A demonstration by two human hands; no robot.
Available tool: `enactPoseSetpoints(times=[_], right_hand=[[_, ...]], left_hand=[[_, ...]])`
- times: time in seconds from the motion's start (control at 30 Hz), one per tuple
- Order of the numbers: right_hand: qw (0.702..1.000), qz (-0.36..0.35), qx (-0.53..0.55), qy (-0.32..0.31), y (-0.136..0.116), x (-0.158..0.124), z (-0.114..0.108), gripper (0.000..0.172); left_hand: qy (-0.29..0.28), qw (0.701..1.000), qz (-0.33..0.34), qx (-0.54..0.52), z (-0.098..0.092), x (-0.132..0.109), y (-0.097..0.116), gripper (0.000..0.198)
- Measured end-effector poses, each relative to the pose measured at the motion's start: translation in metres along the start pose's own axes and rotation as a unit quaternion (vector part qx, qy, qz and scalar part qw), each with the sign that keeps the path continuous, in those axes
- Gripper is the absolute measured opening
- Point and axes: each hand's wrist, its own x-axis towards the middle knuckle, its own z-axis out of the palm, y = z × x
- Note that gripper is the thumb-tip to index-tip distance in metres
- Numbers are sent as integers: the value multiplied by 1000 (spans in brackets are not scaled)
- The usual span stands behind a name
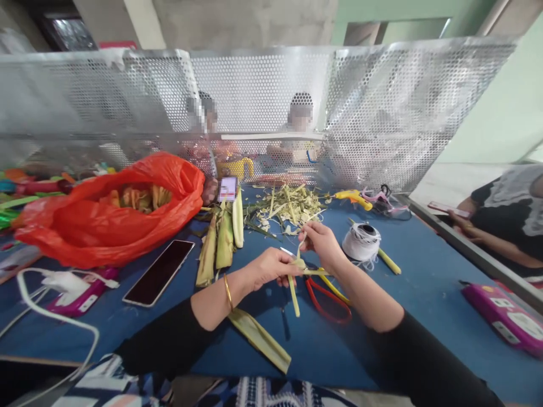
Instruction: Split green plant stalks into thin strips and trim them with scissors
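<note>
My left hand (271, 265), with a gold bangle on the wrist, is closed on pale green leaf strips (294, 299) folded across each other. One strip end hangs below the fingers, another points right. My right hand (321, 243) pinches a thin strip standing up from the fold. Beneath the right forearm lie scissors (326, 311) with a red and a yellow handle loop, their blades partly hidden. A wide piece of leaf (261, 339) rests near the table's front edge. To the right of my right hand stands a spool of white thread (362, 243).
A heap of leaf scraps (292, 206) lies beyond my hands. At left are thick leaf pieces (224, 243), a phone (159, 273), a red plastic bag (85, 237) and a white cable (95, 339). A perforated metal screen (263, 85) closes the back; a person sits at right.
</note>
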Motion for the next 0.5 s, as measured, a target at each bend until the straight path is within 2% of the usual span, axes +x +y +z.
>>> enactPoseSetpoints(times=[0.03,0.07,0.1,0.13,0.17,0.23,0.27,0.33,0.4,0.5], right_hand=[[996,-69,-45,31,2,-2,-3,17],[977,-165,-109,77,3,-5,-6,12],[938,-266,-189,116,3,-9,-7,10],[886,-364,-261,123,4,-14,-8,10],[828,-447,-331,72,4,-18,-6,13],[688,-561,-455,-68,7,-28,1,19],[627,-591,-497,-107,10,-32,5,22],[541,-615,-558,-134,16,-38,15,25],[496,-616,-599,-126,21,-41,23,24],[458,-613,-633,-114,26,-42,28,20]], left_hand=[[14,1000,-12,-19,0,1,-2,24],[33,998,-23,-43,0,1,-3,24],[53,995,-29,-73,0,2,-4,25],[74,991,-33,-105,-1,2,-4,26],[92,986,-32,-138,-2,3,-5,27],[119,972,-19,-202,-5,4,-5,30],[129,965,-10,-228,-7,4,-4,31],[142,955,1,-261,-9,5,-5,32],[147,951,-2,-273,-10,6,-5,33],[145,949,-13,-278,-9,7,-8,34]])
